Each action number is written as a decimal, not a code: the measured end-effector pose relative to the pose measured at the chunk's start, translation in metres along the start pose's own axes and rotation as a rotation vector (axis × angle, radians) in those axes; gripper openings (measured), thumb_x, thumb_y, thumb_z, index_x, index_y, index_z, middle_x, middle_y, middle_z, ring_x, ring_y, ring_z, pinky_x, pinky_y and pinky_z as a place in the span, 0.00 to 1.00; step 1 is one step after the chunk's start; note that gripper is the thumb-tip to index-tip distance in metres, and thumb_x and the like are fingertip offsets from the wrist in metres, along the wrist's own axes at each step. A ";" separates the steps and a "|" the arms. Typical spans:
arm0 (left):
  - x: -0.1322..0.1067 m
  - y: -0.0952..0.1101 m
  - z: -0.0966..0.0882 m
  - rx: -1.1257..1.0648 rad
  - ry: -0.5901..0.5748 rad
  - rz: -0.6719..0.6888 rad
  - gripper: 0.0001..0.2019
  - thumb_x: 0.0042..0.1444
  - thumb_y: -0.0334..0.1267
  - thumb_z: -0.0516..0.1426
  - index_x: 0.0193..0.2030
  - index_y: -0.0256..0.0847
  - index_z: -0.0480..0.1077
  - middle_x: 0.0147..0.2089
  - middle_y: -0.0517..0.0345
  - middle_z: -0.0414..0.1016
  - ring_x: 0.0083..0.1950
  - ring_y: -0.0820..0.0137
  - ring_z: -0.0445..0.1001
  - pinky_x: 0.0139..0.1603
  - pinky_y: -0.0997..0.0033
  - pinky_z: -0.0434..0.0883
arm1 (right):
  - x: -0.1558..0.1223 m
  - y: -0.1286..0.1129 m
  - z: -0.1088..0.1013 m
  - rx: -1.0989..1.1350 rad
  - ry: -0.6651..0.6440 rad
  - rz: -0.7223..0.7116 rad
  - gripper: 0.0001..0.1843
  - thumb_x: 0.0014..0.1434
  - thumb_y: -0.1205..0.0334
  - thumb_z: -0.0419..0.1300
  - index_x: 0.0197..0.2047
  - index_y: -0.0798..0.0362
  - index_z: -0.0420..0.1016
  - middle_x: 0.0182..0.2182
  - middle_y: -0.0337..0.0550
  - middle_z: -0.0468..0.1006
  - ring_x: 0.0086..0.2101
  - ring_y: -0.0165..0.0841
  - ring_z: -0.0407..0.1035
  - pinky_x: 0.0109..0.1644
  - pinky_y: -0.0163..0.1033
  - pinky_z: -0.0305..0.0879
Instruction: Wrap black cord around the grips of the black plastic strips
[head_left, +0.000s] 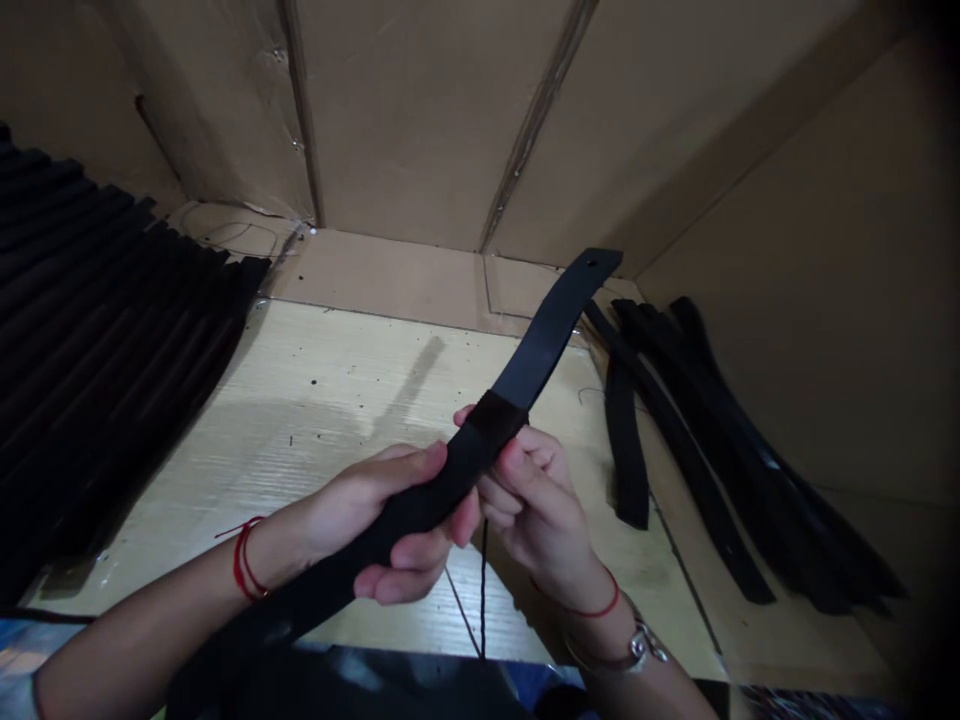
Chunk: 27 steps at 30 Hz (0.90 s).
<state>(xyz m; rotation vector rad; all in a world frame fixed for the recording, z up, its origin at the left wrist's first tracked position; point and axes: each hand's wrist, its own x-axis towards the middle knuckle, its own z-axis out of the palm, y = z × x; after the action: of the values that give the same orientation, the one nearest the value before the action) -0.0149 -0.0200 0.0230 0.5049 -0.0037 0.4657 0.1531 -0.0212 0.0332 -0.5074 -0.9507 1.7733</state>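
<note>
A long, curved black strap (540, 335) slants up from the lower left, with a small hole near its far tip. Around its middle runs a band of dark cord wrapping (496, 416). My left hand (405, 520) is closed round the strap below this band, thumb on top and fingers underneath. At the band, my right hand (534, 485) pinches the strap's edge and the cord with curled fingers. From the right hand a dark cord (484, 590) hangs down toward the table's front edge. The right fingertips are partly hidden behind the strap.
A large stack of dark strips (112, 370) lies on the left. Several loose black straps (690, 450) lie on the right, by the cardboard wall (810, 300). Cardboard panels (420, 120) enclose the back of the pale wooden tabletop (330, 370).
</note>
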 end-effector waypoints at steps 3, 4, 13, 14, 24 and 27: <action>0.000 -0.001 -0.001 0.048 0.037 0.015 0.25 0.73 0.47 0.40 0.41 0.29 0.71 0.22 0.60 0.59 0.18 0.78 0.62 0.17 0.84 0.61 | 0.000 0.002 -0.003 0.010 -0.019 -0.001 0.11 0.63 0.57 0.62 0.46 0.51 0.82 0.15 0.27 0.44 0.15 0.18 0.35 0.16 0.25 0.33; 0.000 -0.001 -0.001 0.087 0.062 0.007 0.25 0.72 0.48 0.42 0.43 0.29 0.71 0.23 0.59 0.61 0.21 0.77 0.65 0.19 0.84 0.62 | 0.000 0.002 -0.003 -0.004 -0.015 -0.009 0.12 0.63 0.57 0.61 0.46 0.51 0.82 0.15 0.27 0.45 0.15 0.18 0.36 0.16 0.26 0.34; 0.003 0.007 -0.004 0.058 0.081 -0.111 0.28 0.67 0.57 0.46 0.30 0.32 0.66 0.19 0.65 0.51 0.16 0.79 0.55 0.17 0.82 0.54 | -0.003 0.005 0.002 -0.167 0.047 0.018 0.12 0.60 0.54 0.64 0.36 0.55 0.81 0.14 0.28 0.50 0.15 0.19 0.38 0.16 0.28 0.34; 0.004 0.006 -0.006 0.063 0.068 -0.119 0.28 0.67 0.57 0.46 0.28 0.33 0.65 0.18 0.65 0.49 0.15 0.79 0.54 0.15 0.82 0.52 | -0.002 0.006 0.002 -0.190 0.041 0.002 0.11 0.60 0.54 0.64 0.36 0.54 0.81 0.14 0.29 0.51 0.15 0.19 0.39 0.16 0.28 0.35; 0.007 -0.003 -0.015 0.047 0.035 -0.201 0.32 0.59 0.67 0.47 0.21 0.38 0.57 0.14 0.67 0.46 0.11 0.79 0.50 0.08 0.81 0.49 | 0.000 0.009 0.001 -0.263 0.045 -0.047 0.14 0.58 0.54 0.65 0.27 0.55 0.75 0.14 0.29 0.53 0.15 0.20 0.41 0.17 0.29 0.37; 0.006 -0.004 -0.014 0.067 0.108 -0.150 0.33 0.62 0.66 0.45 0.22 0.37 0.59 0.14 0.66 0.47 0.11 0.79 0.52 0.10 0.82 0.51 | -0.001 0.008 0.002 -0.291 0.103 -0.044 0.15 0.59 0.54 0.64 0.27 0.55 0.76 0.14 0.29 0.52 0.16 0.20 0.40 0.18 0.30 0.36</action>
<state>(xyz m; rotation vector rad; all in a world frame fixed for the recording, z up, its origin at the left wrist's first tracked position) -0.0095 -0.0140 0.0101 0.5412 0.1527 0.3468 0.1473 -0.0244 0.0279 -0.7492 -1.1447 1.5616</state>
